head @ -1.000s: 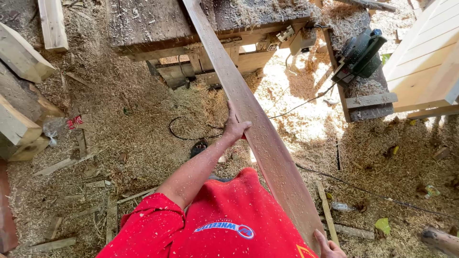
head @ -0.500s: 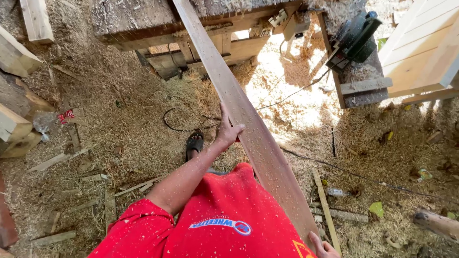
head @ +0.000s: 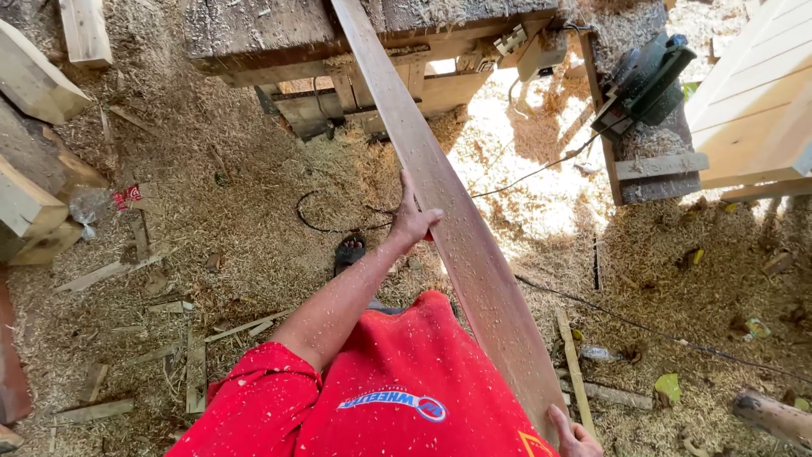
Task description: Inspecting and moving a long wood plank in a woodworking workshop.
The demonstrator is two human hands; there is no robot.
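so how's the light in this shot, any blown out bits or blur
Head view: hard sunlight overexposes the sawdust patch below the workbench, while the ground at left lies in even shade. The plank and left hand are sharp, with no motion blur. The wide lens bows the edges, and the right hand is cropped by the bottom edge.

A plank point(head: 440, 211) runs from the bench point(head: 279, 34) ahead back to the person, the left hand point(head: 412, 222) on its left edge, the right hand point(head: 573, 436) at its near end. A saw point(head: 647, 80) sits to the right; offcuts point(head: 34, 85) lie left.
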